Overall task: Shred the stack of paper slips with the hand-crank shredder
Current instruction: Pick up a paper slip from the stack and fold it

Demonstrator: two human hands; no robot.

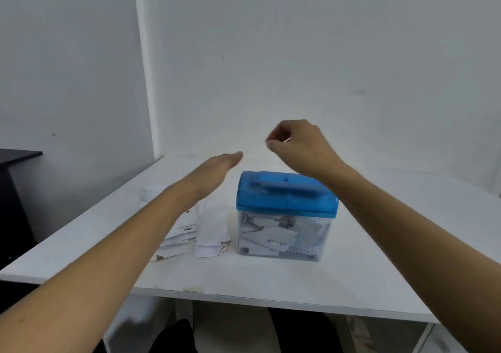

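White table [271,276] bears shredder [287,198]; left hand [217,167] hovers flat, right hand [295,144] clenched empty.

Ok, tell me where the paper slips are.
In the head view the paper slips lie on the white table, just left of the blue-lidded shredder.

One shredder [287,194], one table [379,257], one left hand [219,164], one right hand [296,141], paper slips [211,228] beyond counting.
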